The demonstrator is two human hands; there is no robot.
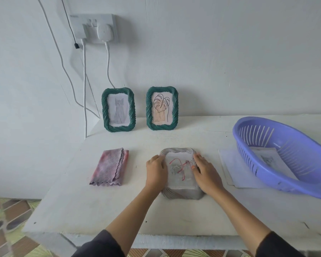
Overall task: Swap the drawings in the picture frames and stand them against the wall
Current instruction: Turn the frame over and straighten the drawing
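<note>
A grey twisted-rim picture frame [181, 193] lies flat on the white table, holding a drawing of a rose with red ribbon [178, 168]. My left hand [155, 168] grips its left edge and my right hand [205, 172] rests on its right edge, fingers over the rim. Against the wall stand two green frames: the left green frame [118, 109] shows a cat drawing, the right green frame [162, 108] shows a leaf drawing.
A folded pink-grey cloth [109, 166] lies left of the grey frame. A purple plastic basket [285, 154] sits at the right on sheets of paper [235, 173], with a cat print inside. Cables hang from a wall socket [95, 27]. The table's front edge [156, 238] is near me.
</note>
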